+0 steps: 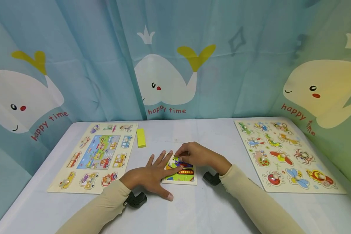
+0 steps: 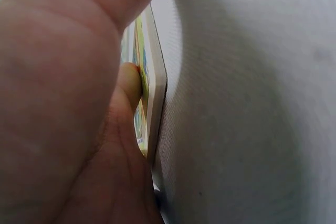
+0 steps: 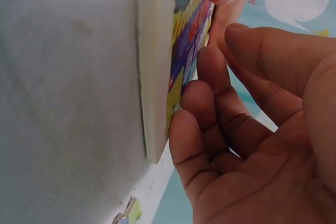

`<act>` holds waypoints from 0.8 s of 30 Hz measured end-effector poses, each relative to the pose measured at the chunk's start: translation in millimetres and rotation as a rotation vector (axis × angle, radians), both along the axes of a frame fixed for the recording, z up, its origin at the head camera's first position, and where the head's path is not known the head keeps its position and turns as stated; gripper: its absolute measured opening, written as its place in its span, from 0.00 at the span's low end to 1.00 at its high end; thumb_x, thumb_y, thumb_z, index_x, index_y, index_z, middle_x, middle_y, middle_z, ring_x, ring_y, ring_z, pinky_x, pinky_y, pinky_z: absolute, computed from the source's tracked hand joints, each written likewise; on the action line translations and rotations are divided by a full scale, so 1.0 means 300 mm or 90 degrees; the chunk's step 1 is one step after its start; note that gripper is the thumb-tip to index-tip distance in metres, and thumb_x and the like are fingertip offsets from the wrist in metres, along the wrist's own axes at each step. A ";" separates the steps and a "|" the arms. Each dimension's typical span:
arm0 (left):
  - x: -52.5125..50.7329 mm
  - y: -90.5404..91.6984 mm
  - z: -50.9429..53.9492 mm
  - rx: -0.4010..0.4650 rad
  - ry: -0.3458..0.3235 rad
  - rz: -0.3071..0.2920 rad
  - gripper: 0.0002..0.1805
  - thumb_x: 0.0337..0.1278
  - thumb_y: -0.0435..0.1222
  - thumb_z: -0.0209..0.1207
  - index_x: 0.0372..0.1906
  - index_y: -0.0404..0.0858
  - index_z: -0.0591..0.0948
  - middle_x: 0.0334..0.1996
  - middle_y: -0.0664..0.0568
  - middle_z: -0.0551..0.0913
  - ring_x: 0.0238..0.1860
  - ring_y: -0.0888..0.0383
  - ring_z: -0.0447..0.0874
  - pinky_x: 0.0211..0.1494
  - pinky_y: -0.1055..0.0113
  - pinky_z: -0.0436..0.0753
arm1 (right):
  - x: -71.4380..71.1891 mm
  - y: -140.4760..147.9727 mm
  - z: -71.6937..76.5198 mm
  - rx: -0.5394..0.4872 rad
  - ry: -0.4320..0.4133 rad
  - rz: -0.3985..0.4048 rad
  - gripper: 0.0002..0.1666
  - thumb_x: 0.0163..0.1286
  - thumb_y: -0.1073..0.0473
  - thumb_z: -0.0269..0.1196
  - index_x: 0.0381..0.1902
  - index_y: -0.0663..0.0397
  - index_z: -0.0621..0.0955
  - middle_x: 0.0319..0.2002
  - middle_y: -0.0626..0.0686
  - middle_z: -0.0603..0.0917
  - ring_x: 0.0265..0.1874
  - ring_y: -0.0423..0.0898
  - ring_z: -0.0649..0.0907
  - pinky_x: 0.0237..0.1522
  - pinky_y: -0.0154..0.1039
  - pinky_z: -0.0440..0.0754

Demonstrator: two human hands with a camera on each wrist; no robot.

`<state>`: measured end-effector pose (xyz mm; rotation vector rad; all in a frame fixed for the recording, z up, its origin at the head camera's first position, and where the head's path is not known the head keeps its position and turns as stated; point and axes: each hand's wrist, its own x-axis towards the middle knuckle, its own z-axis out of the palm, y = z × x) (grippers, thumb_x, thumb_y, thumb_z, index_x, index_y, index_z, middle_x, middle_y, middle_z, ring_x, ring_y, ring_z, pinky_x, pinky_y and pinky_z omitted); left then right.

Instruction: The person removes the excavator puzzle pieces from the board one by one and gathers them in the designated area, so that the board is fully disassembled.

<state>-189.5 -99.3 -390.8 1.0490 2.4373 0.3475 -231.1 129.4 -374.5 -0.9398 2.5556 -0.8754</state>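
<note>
A small jigsaw board (image 1: 179,178) with a colourful picture and a pale border lies mid-table. My left hand (image 1: 152,177) is spread at its left, with some fingers lying over the board and the thumb out on the cloth. My right hand (image 1: 197,154) reaches over the far edge, fingers bent down onto the picture. In the right wrist view several fingertips (image 3: 185,124) touch the board's face, while the thumb stays off it. I see no piece between thumb and fingers, though part of that spot is hidden. In the left wrist view the palm covers most of the board.
A vehicle peg puzzle (image 1: 87,191) stands left and an insect peg puzzle (image 1: 280,165) right. A yellow block (image 1: 141,138) lies beside the vehicle puzzle. One small loose piece (image 1: 176,140) sits beyond the board. A whale-print curtain (image 1: 222,87) hangs behind the table.
</note>
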 end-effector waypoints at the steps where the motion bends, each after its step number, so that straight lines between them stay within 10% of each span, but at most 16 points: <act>1: 0.000 0.000 0.000 0.000 0.000 0.000 0.54 0.45 0.68 0.63 0.77 0.63 0.51 0.76 0.52 0.24 0.73 0.49 0.16 0.69 0.41 0.27 | 0.001 -0.001 -0.001 0.004 0.001 0.001 0.11 0.69 0.66 0.62 0.47 0.61 0.85 0.42 0.49 0.84 0.42 0.41 0.80 0.47 0.39 0.78; 12: 0.002 0.001 0.003 -0.003 0.000 -0.003 0.53 0.45 0.67 0.63 0.77 0.61 0.52 0.77 0.51 0.25 0.74 0.49 0.16 0.69 0.41 0.27 | -0.010 -0.005 -0.015 0.038 0.089 0.101 0.16 0.68 0.68 0.61 0.52 0.63 0.84 0.35 0.50 0.80 0.31 0.38 0.74 0.35 0.33 0.74; 24: 0.013 0.008 0.014 -0.018 0.002 0.019 0.53 0.45 0.67 0.63 0.76 0.61 0.55 0.77 0.53 0.27 0.74 0.51 0.17 0.70 0.44 0.28 | -0.007 -0.012 -0.015 0.021 0.077 0.076 0.18 0.67 0.74 0.55 0.51 0.61 0.83 0.49 0.53 0.83 0.51 0.47 0.79 0.56 0.46 0.75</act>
